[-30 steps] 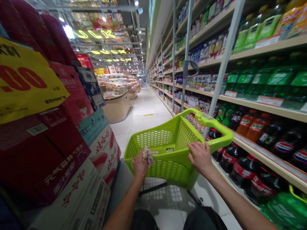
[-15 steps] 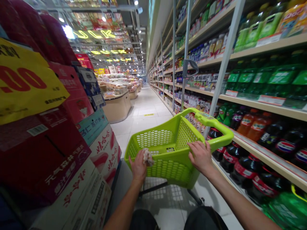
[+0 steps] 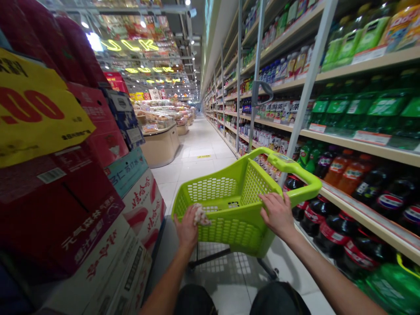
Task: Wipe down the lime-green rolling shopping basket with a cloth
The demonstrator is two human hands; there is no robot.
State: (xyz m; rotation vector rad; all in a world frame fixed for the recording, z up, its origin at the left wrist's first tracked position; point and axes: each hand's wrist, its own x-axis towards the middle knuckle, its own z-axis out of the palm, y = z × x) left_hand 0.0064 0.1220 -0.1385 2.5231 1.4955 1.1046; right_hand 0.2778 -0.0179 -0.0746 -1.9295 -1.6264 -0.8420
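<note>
A lime-green shopping cart (image 3: 226, 227) with a perforated plastic basket stands sideways before me. Its handle (image 3: 310, 188) points right, toward the shelves. My left hand (image 3: 187, 225) is at the near rim by the basket's left end, with a crumpled whitish tissue or cloth (image 3: 201, 215) held in its fingers. Farther right, my right hand (image 3: 278, 214) rests on the rim near the handle end, its fingers curled over the edge. The inside of the basket shows bare green plastic where I can see it.
Tall shelves (image 3: 370, 148) of bottled drinks line the right side. Stacked drink cartons (image 3: 131, 197) with a yellow price sign (image 3: 42, 109) stand close on the left. Beyond lies a tiled aisle (image 3: 193, 148) beside a rounded bulk-goods counter (image 3: 160, 146).
The cart has shifted very slightly to the right, and my right hand with it. My left hand has moved a little left, still with the tissue or cloth.
</note>
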